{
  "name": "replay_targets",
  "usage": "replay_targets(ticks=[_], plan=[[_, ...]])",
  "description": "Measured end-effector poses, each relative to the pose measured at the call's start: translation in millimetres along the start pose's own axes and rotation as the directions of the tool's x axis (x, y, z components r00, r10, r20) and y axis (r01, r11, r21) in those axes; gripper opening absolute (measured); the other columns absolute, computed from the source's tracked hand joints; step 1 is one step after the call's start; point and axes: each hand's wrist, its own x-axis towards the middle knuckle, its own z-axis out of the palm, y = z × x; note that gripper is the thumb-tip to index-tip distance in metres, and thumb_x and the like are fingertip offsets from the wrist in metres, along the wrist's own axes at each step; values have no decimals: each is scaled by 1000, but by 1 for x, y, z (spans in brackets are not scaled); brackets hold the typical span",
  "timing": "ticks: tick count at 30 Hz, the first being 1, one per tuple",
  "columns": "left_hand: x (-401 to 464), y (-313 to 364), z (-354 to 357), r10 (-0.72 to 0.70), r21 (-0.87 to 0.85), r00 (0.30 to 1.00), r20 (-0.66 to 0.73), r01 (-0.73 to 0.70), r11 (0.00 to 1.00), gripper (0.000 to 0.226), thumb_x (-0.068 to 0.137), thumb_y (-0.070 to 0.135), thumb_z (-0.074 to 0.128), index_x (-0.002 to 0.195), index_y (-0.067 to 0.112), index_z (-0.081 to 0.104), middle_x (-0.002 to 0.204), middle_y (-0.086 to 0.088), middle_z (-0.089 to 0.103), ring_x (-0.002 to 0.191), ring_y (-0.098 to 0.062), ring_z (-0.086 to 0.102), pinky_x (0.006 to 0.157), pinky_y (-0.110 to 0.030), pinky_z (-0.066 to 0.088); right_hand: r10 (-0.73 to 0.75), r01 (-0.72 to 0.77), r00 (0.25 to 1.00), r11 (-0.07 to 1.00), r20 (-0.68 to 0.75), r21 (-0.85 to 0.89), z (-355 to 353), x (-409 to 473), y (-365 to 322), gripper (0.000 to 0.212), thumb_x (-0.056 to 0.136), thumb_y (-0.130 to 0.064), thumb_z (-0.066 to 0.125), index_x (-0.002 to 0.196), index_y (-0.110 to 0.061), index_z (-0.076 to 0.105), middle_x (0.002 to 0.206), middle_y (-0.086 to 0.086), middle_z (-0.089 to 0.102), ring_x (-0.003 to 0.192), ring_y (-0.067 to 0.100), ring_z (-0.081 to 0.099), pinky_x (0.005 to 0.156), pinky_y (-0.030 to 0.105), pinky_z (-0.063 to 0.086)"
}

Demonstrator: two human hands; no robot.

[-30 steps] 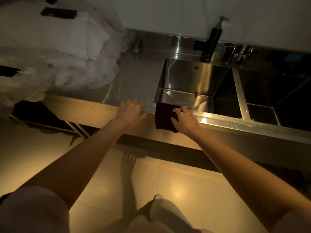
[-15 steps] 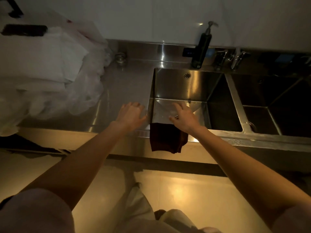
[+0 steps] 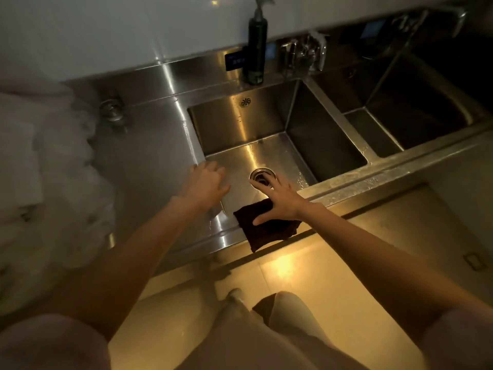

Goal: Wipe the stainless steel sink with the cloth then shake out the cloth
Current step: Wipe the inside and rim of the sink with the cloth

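— Since a moment earlier, the right hand (image 3: pixel 280 201) had let go; the cloth (image 3: pixel 266 227) lay draped over the sink (image 3: pixel 346 180) front rim.
— Fingers (image 3: pixel 260 186) spread?
— Yes, hovering. The left hand (image 3: pixel 206 182), loosely curled, probably braced at the rim.

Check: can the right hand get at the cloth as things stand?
Probably yes. The right hand is spread open right over the cloth, which lies draped over the front rim of the sink. Nothing lies between them; the left hand is off to the side.
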Motion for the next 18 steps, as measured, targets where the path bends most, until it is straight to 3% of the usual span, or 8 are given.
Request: replay_targets(ticks=[4, 10, 14, 18], plan=[[18, -3, 12, 85, -4, 995, 44, -85, 996, 48, 97, 41, 45, 138, 16, 47, 141, -9, 46, 131, -27, 40, 108, -40, 29, 76, -76, 997, 997, 9, -9, 24, -8, 8, 107, 69, -72, 66, 149, -47, -1, 161, 4, -7, 146, 35, -17, 113, 63, -8], [34, -3, 25, 140, -15, 987, 75, -139, 990, 48, 97, 40, 46, 139, 16, 47, 143, -9, 45, 133, -27, 37, 109, -40, 29, 67, -66, 998, 995, 8, -70, 39, -12, 16, 97, 69, -81, 53, 149, -47, 9, 161, 3, 4, 146, 36, -12, 113, 64, -10], [45, -6, 29, 154, -12, 984, 93, -154, 988, 49, 97, 40, 47, 140, 18, 46, 145, -8, 44, 134, -27, 37, 109, -42, 29, -14, 9, 998, 997, -66, -78, 46, -16, 23, 92, 68, -81, 52, 147, -44, 23, 156, 2, 21, 146, 35, 2, 116, 60, -2], [51, -15, 32, 162, -7, 980, 114, -162, 987, 48, 97, 41, 45, 141, 20, 45, 146, -6, 44, 134, -26, 38, 109, -41, 30, -89, 88, 974, 996, -206, -16, 56, -23, 22, 80, 76, -73, 53, 144, -34, 37, 148, 1, 36, 141, 28, 20, 116, 52, 21]])
